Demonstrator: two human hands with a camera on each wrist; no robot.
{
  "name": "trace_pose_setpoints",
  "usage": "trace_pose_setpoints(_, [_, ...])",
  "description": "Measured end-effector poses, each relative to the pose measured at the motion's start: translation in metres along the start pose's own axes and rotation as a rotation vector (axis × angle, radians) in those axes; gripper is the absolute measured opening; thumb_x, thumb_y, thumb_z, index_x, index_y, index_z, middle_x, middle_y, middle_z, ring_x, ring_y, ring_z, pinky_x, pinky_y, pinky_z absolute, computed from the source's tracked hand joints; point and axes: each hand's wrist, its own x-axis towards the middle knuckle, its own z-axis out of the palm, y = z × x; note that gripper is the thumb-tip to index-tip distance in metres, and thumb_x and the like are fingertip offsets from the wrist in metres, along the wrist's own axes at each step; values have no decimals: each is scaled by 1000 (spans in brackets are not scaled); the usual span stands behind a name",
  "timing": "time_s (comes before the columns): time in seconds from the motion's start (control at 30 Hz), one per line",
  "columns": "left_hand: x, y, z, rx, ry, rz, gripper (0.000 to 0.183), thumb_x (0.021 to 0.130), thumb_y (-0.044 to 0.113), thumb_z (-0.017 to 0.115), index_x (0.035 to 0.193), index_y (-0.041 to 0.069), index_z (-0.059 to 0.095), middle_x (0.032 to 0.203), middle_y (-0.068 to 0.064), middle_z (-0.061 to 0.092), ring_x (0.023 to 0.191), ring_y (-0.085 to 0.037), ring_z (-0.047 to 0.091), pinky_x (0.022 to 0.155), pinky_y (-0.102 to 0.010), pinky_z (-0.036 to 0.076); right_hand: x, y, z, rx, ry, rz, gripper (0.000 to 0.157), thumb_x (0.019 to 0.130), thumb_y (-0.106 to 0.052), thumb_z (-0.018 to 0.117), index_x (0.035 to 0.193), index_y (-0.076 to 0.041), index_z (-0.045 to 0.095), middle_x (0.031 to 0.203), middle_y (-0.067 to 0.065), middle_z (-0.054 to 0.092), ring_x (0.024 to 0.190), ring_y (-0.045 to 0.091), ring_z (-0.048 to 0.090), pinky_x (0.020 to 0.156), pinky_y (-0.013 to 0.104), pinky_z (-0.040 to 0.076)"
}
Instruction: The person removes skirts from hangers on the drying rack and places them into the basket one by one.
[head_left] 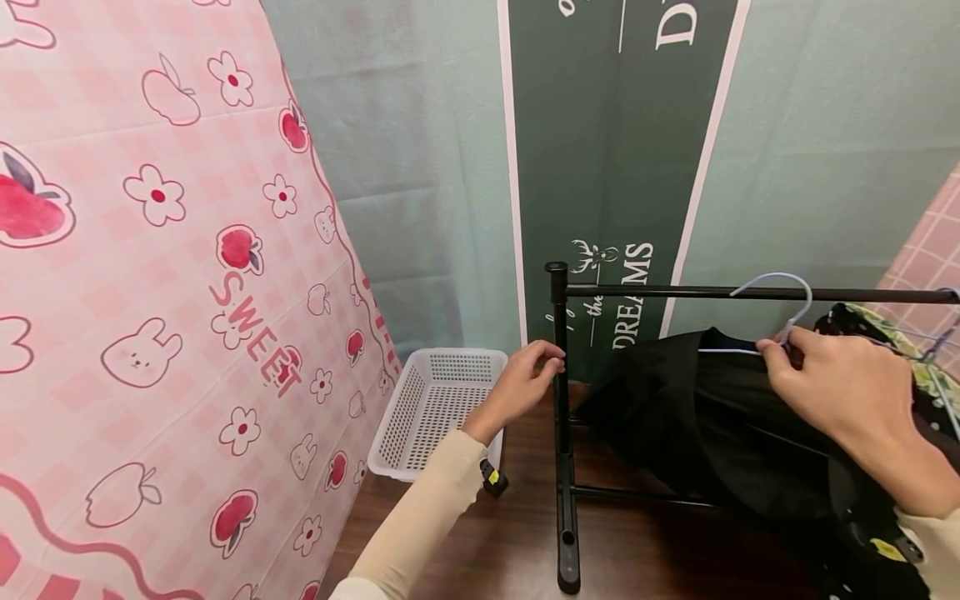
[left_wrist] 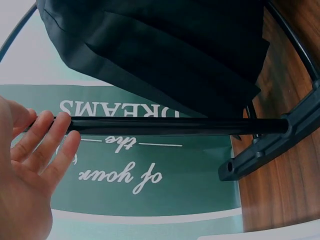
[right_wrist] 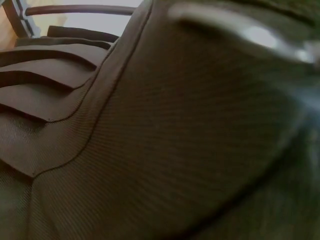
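My right hand (head_left: 855,387) pinches a pale blue clothes hanger (head_left: 801,304) at the base of its hook. A black garment (head_left: 667,408) hangs from this hanger; pleats show on it in the right wrist view (right_wrist: 55,82). The hook's curve rises past the top rail (head_left: 660,292) of a black clothes rack; whether it rests on the rail I cannot tell. My left hand (head_left: 521,383) is at the rack's upright post (head_left: 561,400). In the left wrist view, its loosely extended fingers (left_wrist: 42,145) touch that post.
A white perforated basket (head_left: 397,417) stands on the brown wooden floor (head_left: 495,550), left of the rack. Farther right hang a dark floral garment (head_left: 862,321) and more hangers. A pink printed curtain (head_left: 187,333) borders the left side, and a green one (head_left: 420,208) the back.
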Motion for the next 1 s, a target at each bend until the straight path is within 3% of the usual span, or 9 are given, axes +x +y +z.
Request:
trace_pose_setpoints(0.2, [-3, -1, 2, -28, -23, 11, 27, 114, 14, 51, 138, 8, 63, 127, -10, 72, 119, -19, 71, 100, -25, 58, -1, -12, -4, 14, 47, -53, 46, 96, -27, 67, 58, -17, 43, 43, -1, 34, 41, 31, 40, 40, 42, 22])
trace_pose_setpoints(0.57, [-4, 2, 6, 7, -32, 44, 29, 113, 14, 54, 140, 7, 62, 129, -9, 72, 120, -17, 70, 102, -24, 57, -5, -27, -8, 10, 83, -150, 47, 95, -28, 70, 58, -19, 42, 43, -4, 30, 40, 23, 35, 40, 36, 21])
trace_pose_setpoints(1.0, [-10, 14, 9, 20, -76, 78, 36, 112, 24, 58, 145, 12, 60, 137, -7, 67, 122, -15, 68, 104, -24, 55, -6, -47, -15, 69, 174, -249, 50, 97, -35, 65, 57, -23, 38, 44, -7, 30, 40, 19, 34, 42, 33, 18])
